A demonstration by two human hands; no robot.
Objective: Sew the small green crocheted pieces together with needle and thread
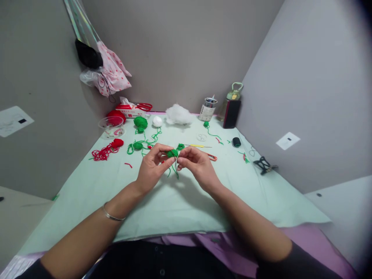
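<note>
Between my two hands, above the middle of the table, is a small green crocheted piece [172, 153] with green yarn ends hanging below it. My left hand [155, 164] pinches its left side between thumb and fingers. At its right edge my right hand [195, 164] is closed, thumb against fingertips, around something too small to make out, perhaps a strand. Just behind the hands lie another small green piece [180, 147] and a yellow-handled crochet hook [197, 145]. An orange cutter [212, 157] lies partly hidden by my right hand.
Green yarn balls [140, 123], red yarn [117, 143], a plastic tub [112, 128] and a tissue box [130, 109] with red scissors [144, 107] are at left. White stuffing [178, 115] lies behind. Rightward are a pen cup [207, 109], phone [231, 114], black spool [236, 142] and black clip [263, 165].
</note>
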